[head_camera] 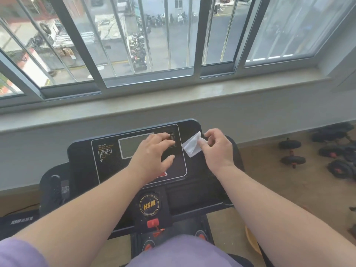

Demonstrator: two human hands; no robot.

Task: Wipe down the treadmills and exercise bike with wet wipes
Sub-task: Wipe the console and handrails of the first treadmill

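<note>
over the black treadmill console [107,151], below the window sill [173,101], the right hand [218,147] pinches a folded white wet wipe [191,146] between thumb and fingers. the left hand [154,153] hovers over the display, fingers spread apart, holding nothing. dumbbells [292,151] lie on the floor at right.

Likely a home gym: treadmill [134,160], dumbbells [292,153], barred window [134,45].
</note>
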